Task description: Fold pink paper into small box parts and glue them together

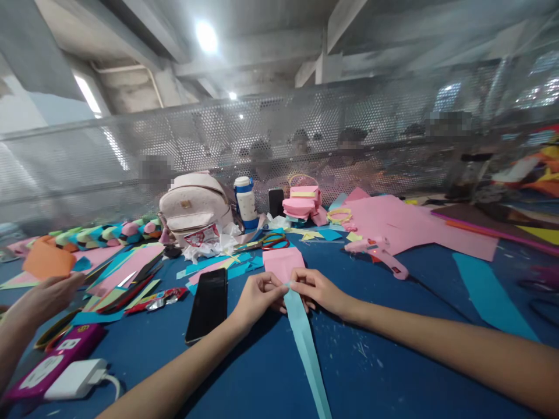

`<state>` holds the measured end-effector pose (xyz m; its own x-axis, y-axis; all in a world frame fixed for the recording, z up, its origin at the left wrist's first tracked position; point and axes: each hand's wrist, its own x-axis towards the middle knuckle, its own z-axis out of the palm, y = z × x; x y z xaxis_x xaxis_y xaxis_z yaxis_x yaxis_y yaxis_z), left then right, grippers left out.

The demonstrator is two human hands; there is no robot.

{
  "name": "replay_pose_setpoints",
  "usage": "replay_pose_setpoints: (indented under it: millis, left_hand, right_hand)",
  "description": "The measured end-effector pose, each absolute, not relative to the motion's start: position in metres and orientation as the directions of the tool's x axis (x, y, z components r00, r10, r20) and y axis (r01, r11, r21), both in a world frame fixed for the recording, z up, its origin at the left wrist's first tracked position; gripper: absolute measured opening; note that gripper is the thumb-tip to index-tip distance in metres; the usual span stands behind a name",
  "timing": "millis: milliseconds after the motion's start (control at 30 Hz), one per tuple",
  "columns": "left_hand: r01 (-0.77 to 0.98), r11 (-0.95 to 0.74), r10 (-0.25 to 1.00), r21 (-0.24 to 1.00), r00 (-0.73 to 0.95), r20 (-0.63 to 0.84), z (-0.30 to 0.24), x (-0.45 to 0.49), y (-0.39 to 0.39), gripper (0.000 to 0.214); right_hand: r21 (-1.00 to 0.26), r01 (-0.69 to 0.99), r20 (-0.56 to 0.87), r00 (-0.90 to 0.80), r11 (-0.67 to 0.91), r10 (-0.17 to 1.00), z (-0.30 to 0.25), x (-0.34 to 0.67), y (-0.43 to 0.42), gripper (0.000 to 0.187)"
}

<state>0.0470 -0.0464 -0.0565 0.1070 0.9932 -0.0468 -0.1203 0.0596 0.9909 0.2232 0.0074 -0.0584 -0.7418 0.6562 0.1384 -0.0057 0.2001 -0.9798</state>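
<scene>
In the middle of the head view, my left hand (262, 295) and my right hand (322, 290) meet with their fingertips nearly touching. Both are closed in a pinch at the upper end of a long light blue paper strip (305, 340). From there the strip runs down past the bottom edge, with a lengthwise crease. Directly behind the fingertips is a pink paper piece (283, 261); whether it is joined to the strip is hidden by my fingers. A black phone (207, 305) lies left of my left hand. To the right lies a pink glue gun (379, 255) with its cord.
A backpack (196, 203), a bottle (246, 203) and a small pink paper bag (302, 205) stand along the mesh partition. Scissors (275, 240) and paper scraps lie ahead. At left, another person's hand (50, 297) holds orange paper (48, 259) above a purple power strip (61, 358).
</scene>
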Motion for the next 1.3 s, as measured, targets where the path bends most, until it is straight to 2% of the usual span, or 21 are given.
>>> replay_pose_setpoints:
  millis: [500,700,1000,1300]
  left_hand:
    - [-0.128,0.11,0.993,0.986,0.057,-0.104,-0.0559,0.0435,-0.0439,0.049]
    - [-0.108,0.138,0.988,0.984,0.091,-0.128,-0.0527,0.0426,-0.0431,0.049]
    - [-0.123,0.089,0.996,0.988,0.009,-0.089,-0.0545,0.0444,-0.0449,0.049]
    - [-0.132,0.058,0.998,0.989,0.003,-0.058,-0.0528,0.0452,-0.0468,0.046]
  right_hand:
    - [-0.975,-0.012,0.168,-0.701,0.224,0.694,-0.0579,0.222,0.006,0.038]
    - [-0.976,-0.008,0.166,-0.681,0.219,0.713,-0.0573,0.222,0.0056,0.039]
    - [-0.972,0.001,0.17,-0.683,0.233,0.71,-0.0607,0.2224,0.0075,0.034]
    - [-0.971,-0.002,0.181,-0.666,0.241,0.724,-0.0605,0.2222,0.0073,0.037]
